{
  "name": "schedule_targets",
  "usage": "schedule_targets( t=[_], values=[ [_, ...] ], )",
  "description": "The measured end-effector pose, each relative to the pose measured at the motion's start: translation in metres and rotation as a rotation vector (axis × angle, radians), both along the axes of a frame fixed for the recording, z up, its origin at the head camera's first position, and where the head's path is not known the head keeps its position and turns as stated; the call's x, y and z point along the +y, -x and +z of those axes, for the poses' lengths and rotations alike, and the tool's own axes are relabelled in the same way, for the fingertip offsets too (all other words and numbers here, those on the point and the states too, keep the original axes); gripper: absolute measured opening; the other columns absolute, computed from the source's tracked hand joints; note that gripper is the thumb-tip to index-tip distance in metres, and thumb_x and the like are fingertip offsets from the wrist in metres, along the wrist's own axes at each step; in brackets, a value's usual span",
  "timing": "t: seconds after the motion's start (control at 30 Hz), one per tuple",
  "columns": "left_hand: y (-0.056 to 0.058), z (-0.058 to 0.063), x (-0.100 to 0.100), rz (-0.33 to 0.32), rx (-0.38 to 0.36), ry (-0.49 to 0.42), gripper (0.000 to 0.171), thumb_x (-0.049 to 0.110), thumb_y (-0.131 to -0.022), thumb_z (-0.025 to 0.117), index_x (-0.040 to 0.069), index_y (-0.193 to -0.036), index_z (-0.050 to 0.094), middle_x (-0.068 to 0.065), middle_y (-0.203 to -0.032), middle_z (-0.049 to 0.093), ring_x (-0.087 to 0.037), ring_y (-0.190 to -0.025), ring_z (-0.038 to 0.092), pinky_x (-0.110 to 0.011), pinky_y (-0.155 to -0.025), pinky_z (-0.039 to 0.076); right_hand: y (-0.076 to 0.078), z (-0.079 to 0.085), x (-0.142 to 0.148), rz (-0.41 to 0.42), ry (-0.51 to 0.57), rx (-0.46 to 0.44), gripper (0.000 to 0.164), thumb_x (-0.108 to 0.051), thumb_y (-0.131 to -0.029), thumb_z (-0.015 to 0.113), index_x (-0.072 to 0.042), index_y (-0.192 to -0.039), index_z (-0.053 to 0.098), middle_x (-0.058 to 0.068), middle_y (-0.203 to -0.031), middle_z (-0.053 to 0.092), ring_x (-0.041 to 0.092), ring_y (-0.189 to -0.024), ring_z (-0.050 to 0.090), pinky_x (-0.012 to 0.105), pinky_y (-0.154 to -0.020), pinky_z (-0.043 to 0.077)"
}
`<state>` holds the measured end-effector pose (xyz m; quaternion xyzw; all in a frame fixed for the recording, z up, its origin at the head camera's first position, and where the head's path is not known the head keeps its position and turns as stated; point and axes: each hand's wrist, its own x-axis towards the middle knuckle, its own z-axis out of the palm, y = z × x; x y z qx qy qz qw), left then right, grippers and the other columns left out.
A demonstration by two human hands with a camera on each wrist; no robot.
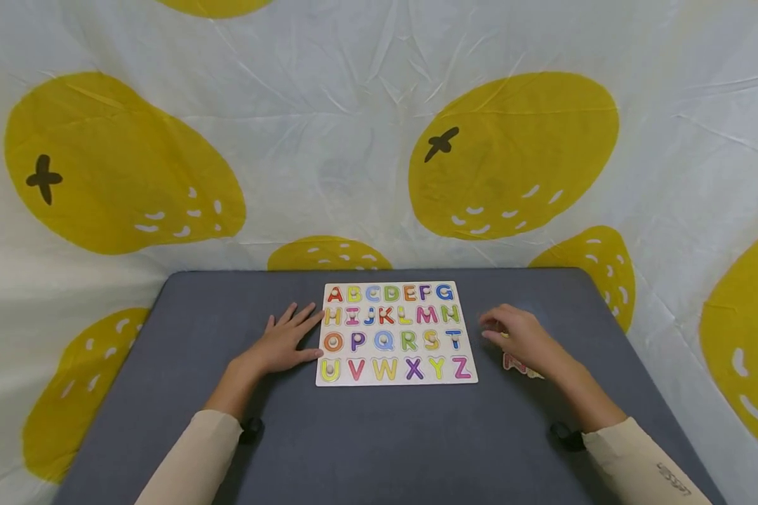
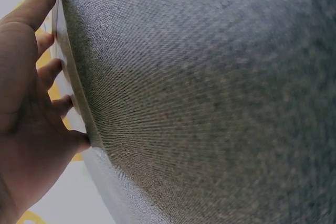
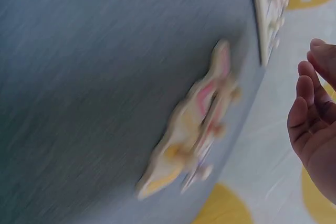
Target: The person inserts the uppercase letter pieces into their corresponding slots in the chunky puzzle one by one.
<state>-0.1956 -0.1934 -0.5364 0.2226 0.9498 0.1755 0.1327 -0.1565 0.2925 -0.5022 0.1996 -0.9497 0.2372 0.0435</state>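
A pale alphabet puzzle board (image 1: 354,382) lies flat on the table, with coloured letters in rows and small knobs on many of them. Against its left edge rests my left hand (image 1: 284,345), fingers spread; the left wrist view shows the fingertips (image 2: 80,141) along the thin board edge. Right of the board, my right hand (image 1: 524,337) hovers with loosely bent fingers over loose letter pieces (image 1: 514,363), partly hiding them. The right wrist view shows these knobbed pieces (image 3: 178,129), blurred, lying on the table apart from the hand. Nothing shows between its thumb and fingers.
A dark grey cloth covers the table (image 1: 385,449). Behind it and along the sides hangs a white curtain (image 1: 328,168) printed with big yellow fruit shapes. Black straps (image 1: 567,436) sit at the wrists near the beige sleeves (image 1: 644,463).
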Motion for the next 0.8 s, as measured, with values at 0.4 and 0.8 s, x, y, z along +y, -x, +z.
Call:
schedule_targets(
  t=[0.4, 0.8],
  values=[
    [-0.004, -0.005, 0.001, 0.008, -0.008, -0.007, 0.086, 0.054, -0.095, 0.07, 0.023, -0.165, 0.029, -0.01, -0.173, 0.022, -0.047, -0.159, 0.008, -0.08, -0.117, 0.007, -0.014, -0.024, 0.058, -0.13, -0.051, -0.053, 0.011, -0.016, -0.09, 0.081, -0.01, -0.095, 0.074, -0.003, -0.082, 0.064, 0.007, -0.072, 0.053, 0.031, -0.066, 0.047],
    [-0.003, -0.002, 0.0, 0.01, 0.008, -0.017, 0.086, 0.053, -0.095, 0.07, 0.023, -0.165, 0.03, -0.01, -0.172, 0.023, -0.047, -0.159, 0.009, -0.08, -0.116, 0.007, -0.013, -0.031, 0.064, -0.154, -0.078, -0.08, 0.009, -0.012, -0.09, 0.079, -0.009, -0.09, 0.071, -0.004, -0.076, 0.062, 0.009, -0.068, 0.051, 0.03, -0.062, 0.045]
  ],
)
